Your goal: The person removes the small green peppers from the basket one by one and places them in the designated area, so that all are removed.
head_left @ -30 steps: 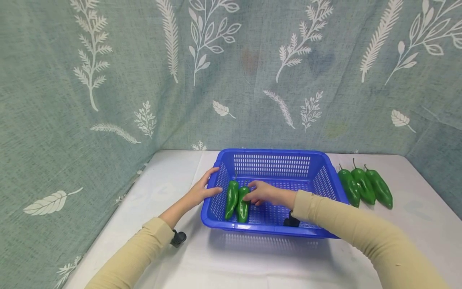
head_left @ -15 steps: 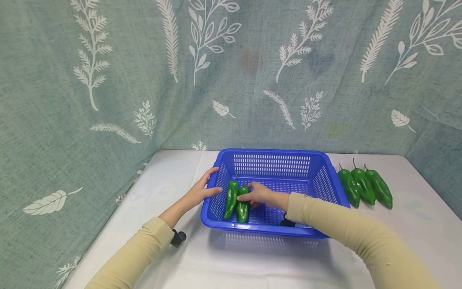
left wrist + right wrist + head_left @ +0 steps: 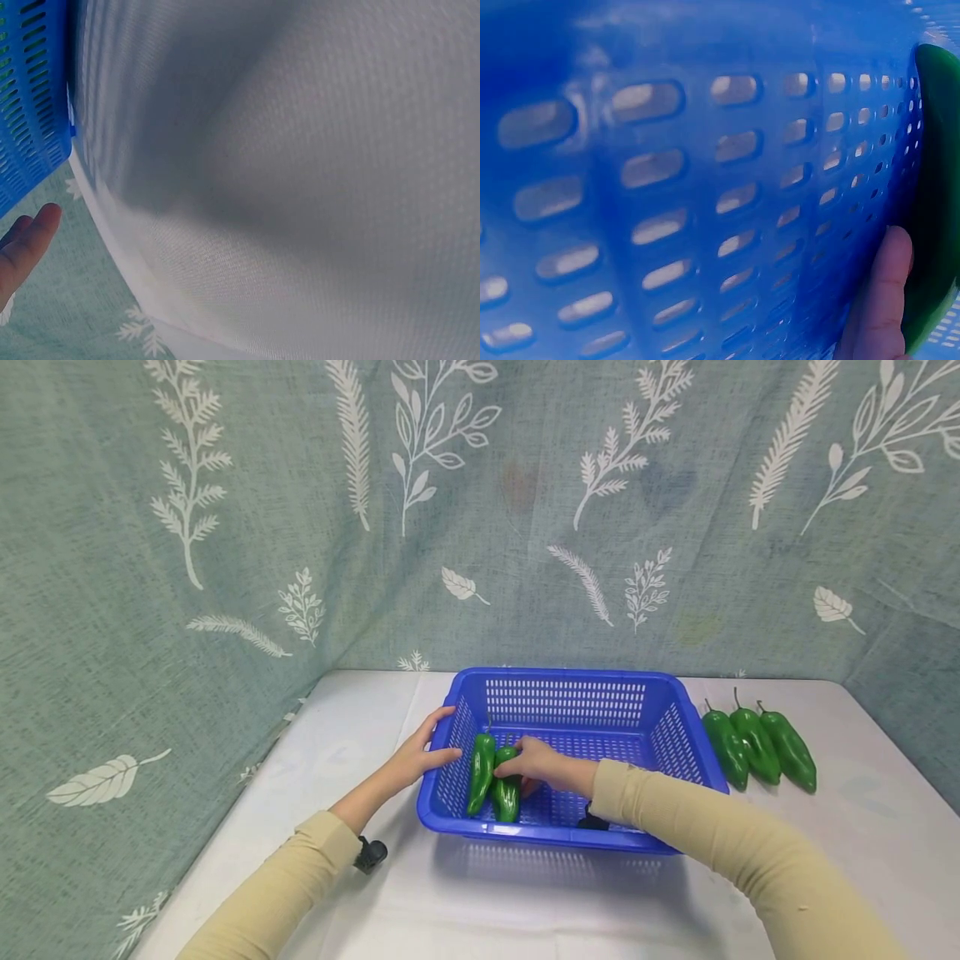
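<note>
Right hand [image 3: 538, 762] shifted left — grips 1 pepper [image 3: 507, 802].

A screened-off spot — whether home, shop or studio, the views do not settle. Leaf-patterned cloth [image 3: 525, 585] hangs beyond the right grip [image 3: 534, 763] and off to the left of the left grip [image 3: 415, 756]; a white-covered surface [image 3: 480, 914] spreads below both.

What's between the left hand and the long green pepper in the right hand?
The head view shows the left wall of the perforated blue plastic basket, then another long glossy green pepper.
</note>
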A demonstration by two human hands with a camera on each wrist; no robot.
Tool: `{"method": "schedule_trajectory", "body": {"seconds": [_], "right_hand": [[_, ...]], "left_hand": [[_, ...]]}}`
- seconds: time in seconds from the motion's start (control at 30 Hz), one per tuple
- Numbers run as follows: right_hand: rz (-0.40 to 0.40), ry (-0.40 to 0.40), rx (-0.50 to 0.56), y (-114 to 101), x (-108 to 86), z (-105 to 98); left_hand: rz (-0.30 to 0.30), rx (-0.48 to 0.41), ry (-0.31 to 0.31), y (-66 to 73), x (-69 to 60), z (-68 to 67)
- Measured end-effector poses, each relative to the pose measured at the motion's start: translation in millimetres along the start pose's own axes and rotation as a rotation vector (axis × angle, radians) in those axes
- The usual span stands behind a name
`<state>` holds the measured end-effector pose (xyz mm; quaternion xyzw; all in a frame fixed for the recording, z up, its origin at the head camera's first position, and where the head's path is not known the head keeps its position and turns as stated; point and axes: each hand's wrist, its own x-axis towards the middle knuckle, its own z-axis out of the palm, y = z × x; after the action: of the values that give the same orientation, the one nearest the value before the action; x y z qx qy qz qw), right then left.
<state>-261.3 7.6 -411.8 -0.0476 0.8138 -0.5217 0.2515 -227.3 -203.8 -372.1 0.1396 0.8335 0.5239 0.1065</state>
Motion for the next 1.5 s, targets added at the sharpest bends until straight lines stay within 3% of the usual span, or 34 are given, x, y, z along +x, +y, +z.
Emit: {"method": "schedule_trajectory", "body": {"seconds": [0.77, 1.5], "right_hand": [[-0.008, -0.038, 0.108, -8, -14.8, -39], [-0.092, -0.049, 0.15, -19, -51.2, -87]], "left_hand": [[-0.011, -0.004, 0.003, 1.2, 0.3, 0.5], [-0.012, -0.005, 0.004, 1.5, -0.1, 1.1]]}}
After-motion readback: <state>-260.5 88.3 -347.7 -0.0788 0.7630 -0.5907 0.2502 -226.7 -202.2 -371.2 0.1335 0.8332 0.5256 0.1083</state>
